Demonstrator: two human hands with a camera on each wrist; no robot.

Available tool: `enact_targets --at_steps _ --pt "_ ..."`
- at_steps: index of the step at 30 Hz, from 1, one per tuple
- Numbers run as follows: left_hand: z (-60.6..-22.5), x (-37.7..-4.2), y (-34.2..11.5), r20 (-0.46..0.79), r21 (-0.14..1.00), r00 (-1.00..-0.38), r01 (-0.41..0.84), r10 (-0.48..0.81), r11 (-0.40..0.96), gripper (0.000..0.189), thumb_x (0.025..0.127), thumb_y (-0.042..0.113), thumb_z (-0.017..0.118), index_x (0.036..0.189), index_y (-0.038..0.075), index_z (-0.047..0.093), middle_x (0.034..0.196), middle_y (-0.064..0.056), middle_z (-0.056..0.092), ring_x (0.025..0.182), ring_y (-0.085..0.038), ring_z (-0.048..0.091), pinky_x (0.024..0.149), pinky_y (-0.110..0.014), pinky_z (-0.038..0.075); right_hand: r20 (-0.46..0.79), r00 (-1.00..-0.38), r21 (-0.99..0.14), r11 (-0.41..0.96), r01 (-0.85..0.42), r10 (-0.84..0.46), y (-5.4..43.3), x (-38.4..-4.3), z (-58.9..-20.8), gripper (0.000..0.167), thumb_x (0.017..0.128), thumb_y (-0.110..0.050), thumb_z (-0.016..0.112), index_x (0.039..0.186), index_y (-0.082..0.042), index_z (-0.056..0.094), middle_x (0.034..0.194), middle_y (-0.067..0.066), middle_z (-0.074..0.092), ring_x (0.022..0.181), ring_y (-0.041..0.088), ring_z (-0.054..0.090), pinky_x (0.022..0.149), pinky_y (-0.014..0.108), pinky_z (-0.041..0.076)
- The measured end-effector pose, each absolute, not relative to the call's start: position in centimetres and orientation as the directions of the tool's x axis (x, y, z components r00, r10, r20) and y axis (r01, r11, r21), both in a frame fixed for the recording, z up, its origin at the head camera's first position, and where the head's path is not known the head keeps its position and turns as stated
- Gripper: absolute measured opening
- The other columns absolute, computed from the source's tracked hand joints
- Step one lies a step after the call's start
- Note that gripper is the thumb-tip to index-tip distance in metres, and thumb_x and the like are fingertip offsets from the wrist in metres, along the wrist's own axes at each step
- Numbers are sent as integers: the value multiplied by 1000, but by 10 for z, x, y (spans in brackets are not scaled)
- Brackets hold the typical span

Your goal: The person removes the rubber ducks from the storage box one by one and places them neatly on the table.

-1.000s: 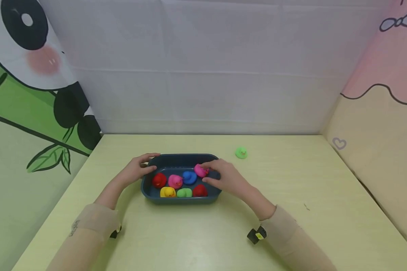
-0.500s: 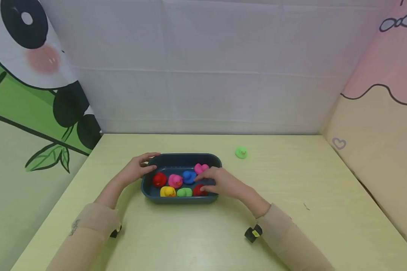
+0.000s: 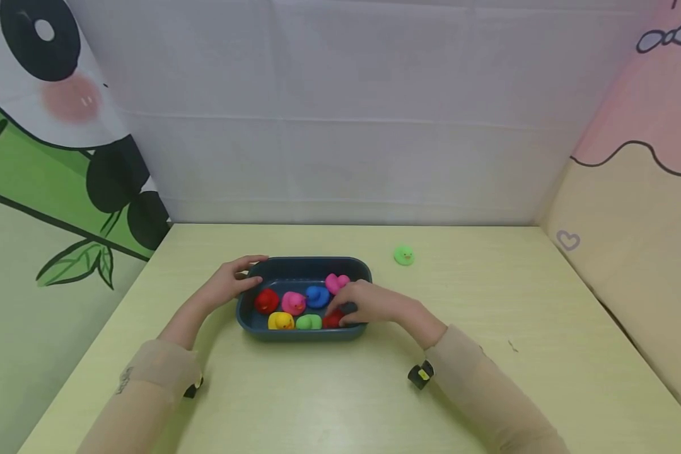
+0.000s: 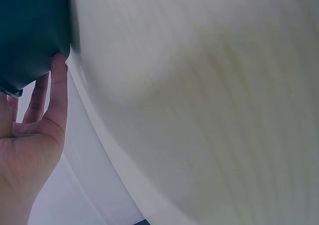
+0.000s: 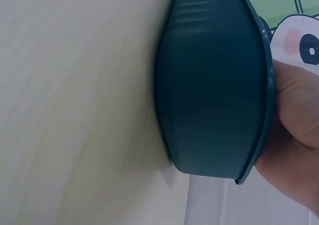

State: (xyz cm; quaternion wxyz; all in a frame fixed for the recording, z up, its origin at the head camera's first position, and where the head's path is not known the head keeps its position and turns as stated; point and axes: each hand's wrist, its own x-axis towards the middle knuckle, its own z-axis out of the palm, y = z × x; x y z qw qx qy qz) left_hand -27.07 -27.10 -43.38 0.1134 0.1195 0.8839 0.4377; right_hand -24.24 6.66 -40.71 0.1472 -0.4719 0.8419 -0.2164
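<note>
In the head view a dark blue-green tray (image 3: 303,337) holds several small rubber ducks. My left hand (image 3: 225,287) grips its left end, thumb over the rim; the left wrist view has fingers (image 4: 59,93) against the outer wall. Over the right end reaches my right hand (image 3: 371,302), thumb and fingertips pinching a red duck (image 3: 332,320) in the front right corner. Behind that hand sits a pink duck (image 3: 336,283), beside a blue duck (image 3: 317,297). In the right wrist view the tray wall hides the fingertips of the right hand (image 5: 296,110).
Another red duck (image 3: 267,301), a second pink duck (image 3: 293,303), a yellow duck (image 3: 280,321) and a green duck (image 3: 309,322) lie in the tray. A bright green duck (image 3: 404,255) stands on the table (image 3: 329,397) behind it, near the white back wall (image 3: 340,126).
My right hand has left the pink duck at the back right and come forward to the red duck, its fingers closing around it. The left hand stays on the tray.
</note>
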Motion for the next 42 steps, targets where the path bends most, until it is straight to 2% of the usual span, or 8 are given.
enact_targets --at_steps 3,11,25,31,37,42 --pt "-435 -272 -271 -92 801 -945 116 313 587 51 93 20 60 141 23 42 143 -24 37 116 -45 51 77 -39 56 -56 -498 -481 460 -746 -866 65 -246 -409 25 84 -16 72 109 -14 70 103 -7 69 94 8 59 86 22 49" --pt "-439 -275 -271 -96 801 -945 113 311 588 51 93 20 60 141 22 42 143 -24 37 117 -46 51 78 -40 56 -94 -512 -443 497 -747 -854 59 -252 -413 24 83 -24 73 106 -17 70 98 -11 67 90 7 58 80 15 48" --pt "-437 -273 -272 -100 803 -942 114 321 584 53 93 20 60 142 19 41 143 -28 36 116 -45 51 73 -35 56 -89 -517 -452 497 -741 -851 58 -252 -413 23 83 -23 73 105 -17 69 96 -10 66 87 8 57 77 16 48" --pt "-437 -271 -276 -90 798 -940 131 330 589 52 93 19 60 141 20 42 140 -27 39 113 -44 53 71 -33 56 -70 -516 -480 482 -733 -854 54 -242 -407 23 84 -21 73 105 -14 69 96 -7 67 87 13 59 77 19 50" --pt "-439 -269 -284 -96 791 -934 139 345 596 51 93 19 59 141 21 42 140 -26 39 115 -44 52 73 -35 56 -57 -552 -462 512 -724 -832 49 -228 -402 23 84 -23 72 106 -16 69 99 -8 67 91 14 59 80 20 50" --pt "-440 -265 -290 -100 797 -927 144 362 587 51 93 19 59 141 23 42 141 -26 38 116 -45 52 74 -36 56 -47 -592 -454 545 -704 -804 46 -215 -398 24 84 -22 72 108 -16 69 102 -7 67 95 14 59 83 26 51"
